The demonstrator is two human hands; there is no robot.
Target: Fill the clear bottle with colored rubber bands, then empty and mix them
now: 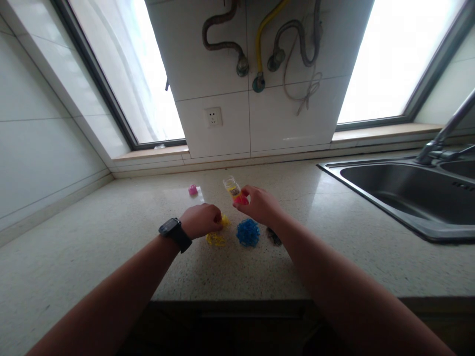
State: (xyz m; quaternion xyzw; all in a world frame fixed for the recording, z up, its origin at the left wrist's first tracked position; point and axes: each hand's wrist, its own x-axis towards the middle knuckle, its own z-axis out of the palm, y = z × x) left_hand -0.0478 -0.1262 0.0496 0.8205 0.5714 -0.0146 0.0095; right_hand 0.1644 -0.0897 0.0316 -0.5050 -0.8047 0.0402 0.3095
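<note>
My right hand is closed around a small clear jar, held tilted above the counter with its open mouth away from me. Pink, yellow and dark contents show through its wall. The fingers of my left hand, with a black watch on the wrist, are pinched together on some thin yellow pieces. Just below them lies a loose yellow pile. Between my hands sits a round heap of blue pieces. A dark pile is partly covered by my right forearm. What the pieces are is too small to tell.
A pink lid-like object rests beside a white slip on the speckled counter. To the right is a steel sink with a faucet. Hoses and a socket are on the tiled wall between two windows.
</note>
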